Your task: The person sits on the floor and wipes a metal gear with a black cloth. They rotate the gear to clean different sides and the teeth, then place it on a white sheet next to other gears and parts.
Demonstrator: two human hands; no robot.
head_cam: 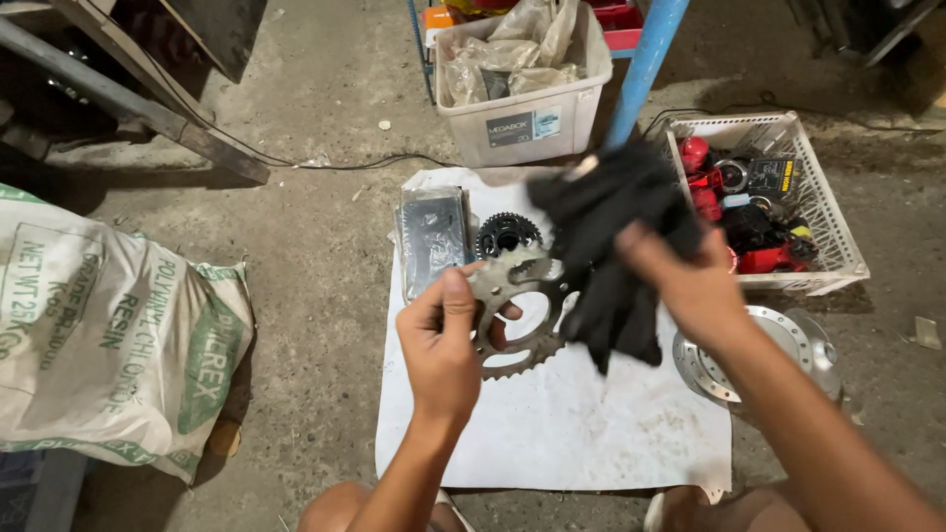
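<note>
Seen from above on a concrete workshop floor [315, 128]: at far left, a bulging white woven sack with green print [108, 325], well apart from the work. Toward centre, a white sheet [552, 424] spread flat, bearing a clear-wrapped flat packet [432, 236] and, just beside it, a small dark sprocket [507, 232]. Above the sheet, left hand [443, 345] closed on a large grey chain sprocket [517, 315], thumb across its upper face, fingers curled behind, teeth tilted toward the camera. Right hand [685, 286] gripping a bunched black rag [611, 246], pressed against the sprocket's right edge. Behind, a lidless pale plastic tub [522, 123] stuffed with clear bags. At right, a white mesh basket [838, 246] of red and black parts, and below it a shiny metal disc [798, 345] on the floor.
</note>
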